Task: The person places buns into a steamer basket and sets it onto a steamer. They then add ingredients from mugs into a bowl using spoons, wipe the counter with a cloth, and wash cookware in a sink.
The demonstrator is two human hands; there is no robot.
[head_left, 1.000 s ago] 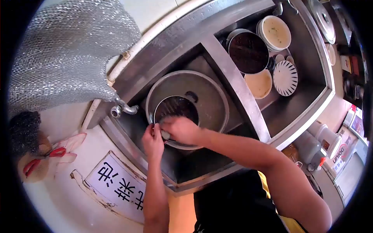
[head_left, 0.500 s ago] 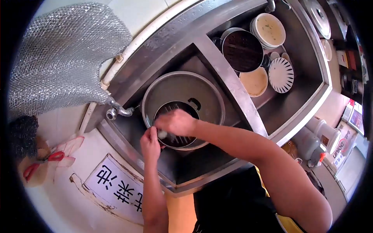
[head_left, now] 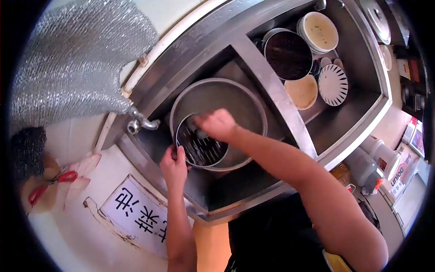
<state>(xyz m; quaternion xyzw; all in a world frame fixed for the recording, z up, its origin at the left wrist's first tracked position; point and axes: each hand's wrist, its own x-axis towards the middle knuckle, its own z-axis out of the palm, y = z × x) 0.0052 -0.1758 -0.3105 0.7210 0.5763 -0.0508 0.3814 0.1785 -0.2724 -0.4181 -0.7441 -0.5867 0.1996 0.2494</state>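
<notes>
My left hand point(head_left: 174, 164) is closed on the rim of a dark-bottomed cooking pot point(head_left: 204, 152), its thumb on top of the edge. The pot is tilted inside a wide metal basin point(head_left: 260, 109) in the near sink compartment, and light streaks shine on its dark inner surface. Over the pot's far right side, my right hand point(head_left: 216, 124) is closed with its knuckles up. A greyish scrubber point(head_left: 198, 129) shows partly beneath its fingers, pressed to the pot's inside; most of it is hidden.
A steel divider point(head_left: 276, 86) separates the second compartment, which holds another dark pot point(head_left: 288, 55), stacked bowls point(head_left: 321, 31), a cream bowl point(head_left: 302, 93) and a striped dish point(head_left: 333, 85). At the left, a faucet point(head_left: 144, 123) juts over the sink below silvery bubble foil point(head_left: 81, 63).
My right hand has moved up and right, from near my left hand to the pot's far side. The pot has turned, showing more of its dark inside. My left hand stays at the rim.
</notes>
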